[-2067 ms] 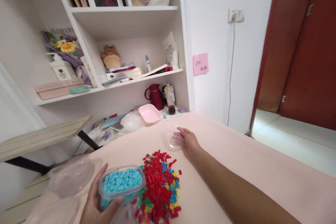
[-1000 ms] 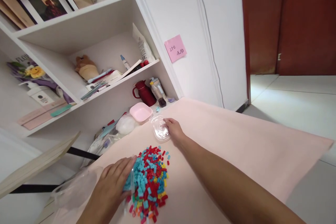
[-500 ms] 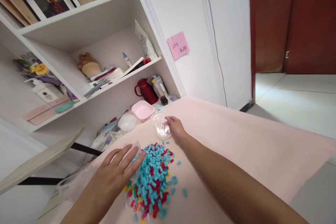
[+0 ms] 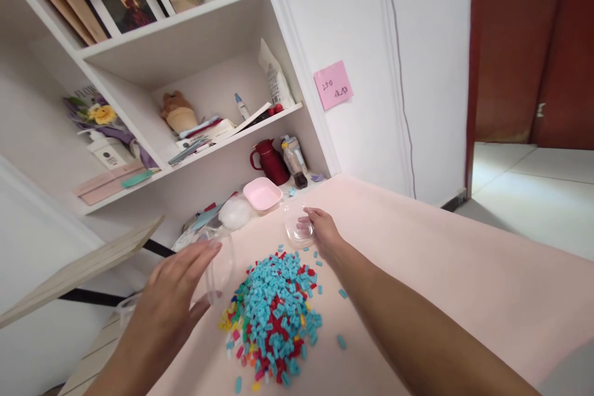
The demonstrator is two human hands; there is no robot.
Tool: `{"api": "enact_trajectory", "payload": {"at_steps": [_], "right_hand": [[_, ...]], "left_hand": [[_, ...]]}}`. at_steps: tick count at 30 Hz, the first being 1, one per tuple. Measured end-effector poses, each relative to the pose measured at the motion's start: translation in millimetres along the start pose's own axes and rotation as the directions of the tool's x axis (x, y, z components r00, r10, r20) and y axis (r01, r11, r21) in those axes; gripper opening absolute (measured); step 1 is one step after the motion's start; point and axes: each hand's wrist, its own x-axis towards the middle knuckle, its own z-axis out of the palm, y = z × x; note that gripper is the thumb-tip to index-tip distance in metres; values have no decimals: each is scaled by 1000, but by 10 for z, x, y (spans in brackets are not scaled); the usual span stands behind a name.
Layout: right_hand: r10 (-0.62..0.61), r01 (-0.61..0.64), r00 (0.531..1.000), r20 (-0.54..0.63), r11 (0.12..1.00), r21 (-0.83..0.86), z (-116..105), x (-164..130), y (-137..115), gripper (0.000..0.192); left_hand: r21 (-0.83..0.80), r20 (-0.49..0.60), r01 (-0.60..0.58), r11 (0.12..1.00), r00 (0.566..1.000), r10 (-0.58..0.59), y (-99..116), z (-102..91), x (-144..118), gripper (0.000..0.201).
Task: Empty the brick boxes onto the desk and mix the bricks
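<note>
To the left of the left hand (image 4: 174, 284) stands a pale slatted wooden board (image 4: 93, 272) on black legs. That hand curls its thumb and fingers around a clear plastic tub (image 4: 225, 263), tilted and partly hidden. Beyond its fingertips, a cloudy white plastic bag (image 4: 235, 213) and a shallow pink rounded dish (image 4: 262, 194) crowd the far edge. Between both hands, on the near side, sits a heap of small plastic bricks (image 4: 276, 303), mostly light blue over red. A dark red jug (image 4: 273, 162) rises past the hands. A thin clear plastic lid (image 4: 291, 232) is gripped by the right hand (image 4: 325, 232), nearer which lie loose light blue bricks (image 4: 342, 293); rightward spreads pale pink cloth (image 4: 440, 260)
</note>
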Motion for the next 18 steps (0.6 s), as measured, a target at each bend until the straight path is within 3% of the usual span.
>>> {"api": "enact_trajectory", "payload": {"at_steps": [4, 6, 9, 12, 16, 18], "right_hand": [[9, -8, 1000, 29, 999, -36, 6, -61, -12, 33], [-14, 15, 999, 29, 998, -67, 27, -103, -48, 32], [-112, 115, 993, 31, 986, -118, 128, -206, -170, 30], [-259, 277, 958, 122, 946, -165, 333, -429, -343, 30], [-403, 493, 850, 339, 837, -240, 649, -947, -457, 23], [-563, 748, 658, 499, 567, -345, 758, -1219, -427, 21]], "left_hand": [[-198, 13, 251, 947, 967, -254, 66, 132, -313, 69], [-336, 46, 391, 857, 915, -400, 160, 179, -413, 71], [-540, 162, 615, 574, 745, -647, 335, 220, -469, 71], [-714, 247, 644, 275, 599, -762, 508, 272, -442, 76], [-822, 280, 562, 87, 533, -798, 725, 404, -345, 79], [-866, 299, 499, -5, 512, -805, 824, 475, -292, 86]]}}
